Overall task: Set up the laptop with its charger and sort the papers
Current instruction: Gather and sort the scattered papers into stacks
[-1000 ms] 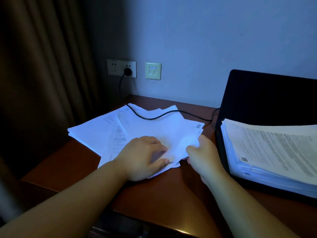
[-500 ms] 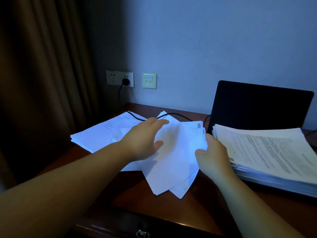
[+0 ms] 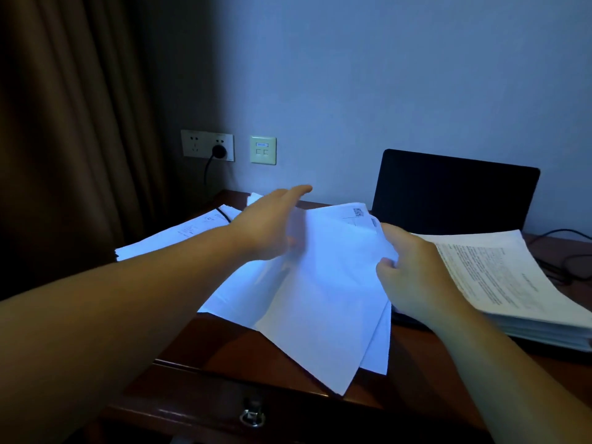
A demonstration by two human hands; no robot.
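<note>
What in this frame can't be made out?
- Laptop keyboard, head view: hidden under the thick paper stack.
- Charger cable run: hidden behind the left hand and the lifted sheets that the right hand holds.
- Print on the sheets: too small, dim.
- Stack's right end: cut by the frame edge.

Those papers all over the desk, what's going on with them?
A person is sorting papers at a wooden desk. The right hand grips a few loose sheets by their edge and holds them lifted, while the left hand reaches forward with straight fingers behind them. More scattered papers lie on the left of the desk. A thick stack rests on the open laptop, whose screen is dark. A black plug sits in the wall socket.
</note>
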